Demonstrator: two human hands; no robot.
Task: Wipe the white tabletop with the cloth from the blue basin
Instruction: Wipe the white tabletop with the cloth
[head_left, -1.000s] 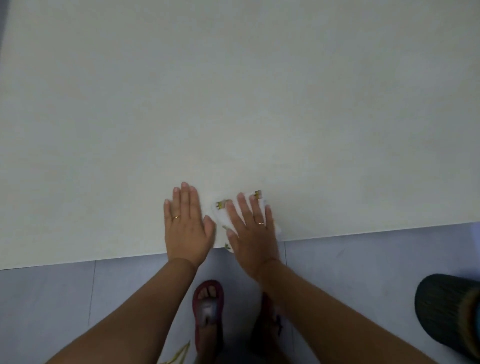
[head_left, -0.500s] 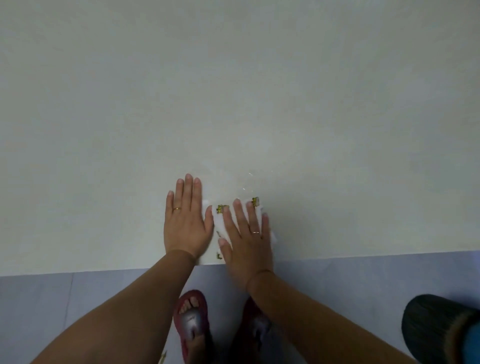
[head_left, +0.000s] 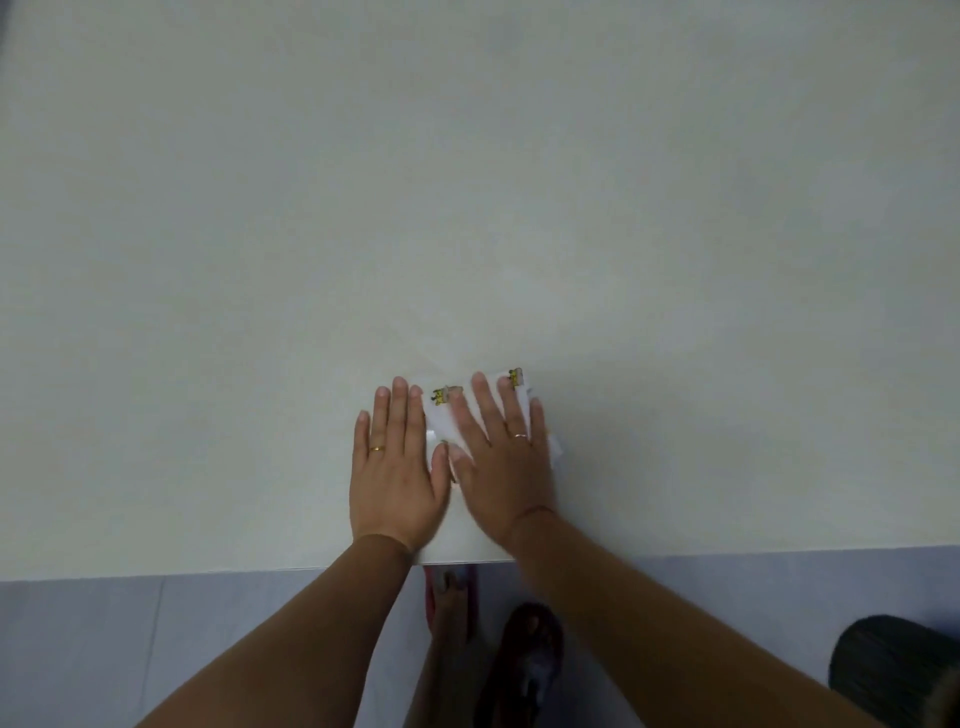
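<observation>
Head view: both hands sit farther in from the near edge of the surface (head_left: 208, 260) than half a second ago, when the cloth lay right at that edge; the cloth (head_left: 441, 415) has travelled forward with them. A clear strip of white top now shows between the wrists and the edge.

Right hand (head_left: 501, 457) lies palm down on the cloth, fingers (head_left: 483, 400) spread moderately and extended, pressing flat rather than gripping. Left hand (head_left: 395, 467) lies palm down just beside it, fingers together and straight, its inner side touching the cloth's left border; most of that palm rests on bare surface. Thumbs meet near the cloth's middle. Each hand wears a ring.

Both forearms reach in over the near edge, converging toward the hands. Below the edge, on the floor (head_left: 104, 649), two sandalled feet are visible.
</observation>
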